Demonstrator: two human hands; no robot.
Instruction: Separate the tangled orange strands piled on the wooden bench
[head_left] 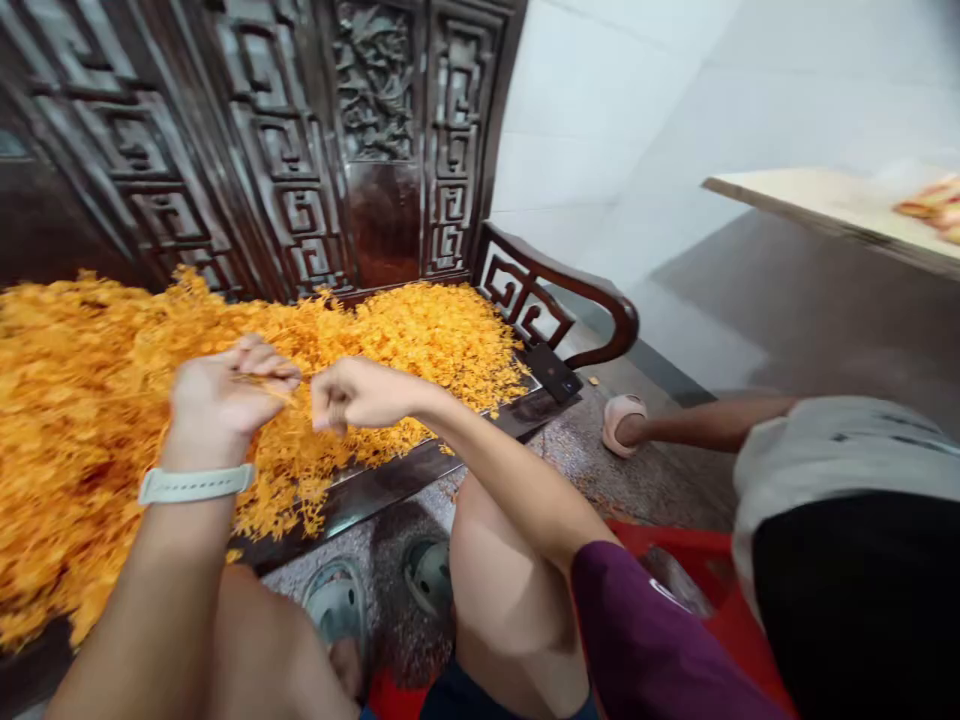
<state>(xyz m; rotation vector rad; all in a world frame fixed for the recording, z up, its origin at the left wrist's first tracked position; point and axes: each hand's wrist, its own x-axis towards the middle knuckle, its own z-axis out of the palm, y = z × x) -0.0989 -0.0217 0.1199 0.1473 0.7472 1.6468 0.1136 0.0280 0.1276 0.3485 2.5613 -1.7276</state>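
My left hand (236, 395), with a pale wristband (196, 484) on the wrist, is closed around a thin orange flower sprig (266, 386) that shows between the fingers. Close beside it on the right is my right hand (364, 392), its fingers curled together. Whether it holds anything is hidden. Both hands hover over a long heap of orange flower sprigs (82, 400), which look artificial and cover the seat of a dark wooden bench (375, 500). To the right lies a flatter pile of loose orange blossoms (442, 325).
A dark phone (553, 372) rests on the bench by the curved armrest (600, 305). Someone sits at right, with a pink shoe (622, 425) on the floor. Red plastic (739, 640) is low beside me. A board (810, 195) juts in at upper right.
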